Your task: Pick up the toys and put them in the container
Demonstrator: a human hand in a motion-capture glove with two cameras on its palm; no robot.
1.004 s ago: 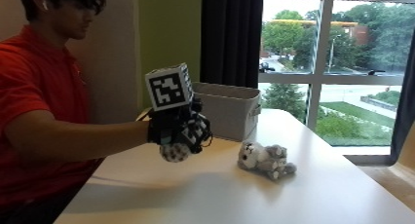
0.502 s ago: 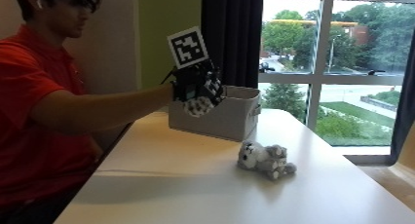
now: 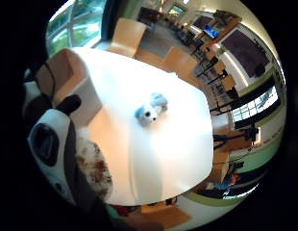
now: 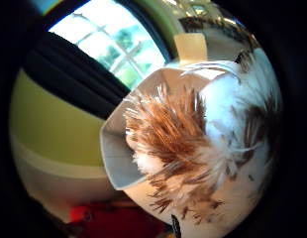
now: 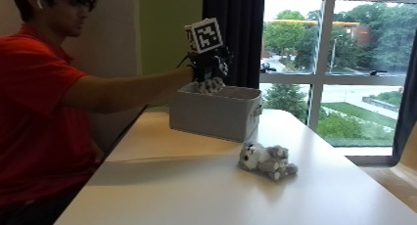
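My grip (image 5: 210,68) hangs over the open top of the grey container (image 5: 215,112), which stands on the white desk (image 5: 196,186) near the window end. My fingers are curled round a fluffy brown-and-white toy (image 5: 210,84), which dangles just above the container's rim; in the thumb side palm view its fur (image 4: 193,144) fills most of the frame, with the container's wall (image 4: 116,158) close behind. A second toy, a grey plush dog (image 5: 266,160), lies on the desk in front of the container, apart from it.
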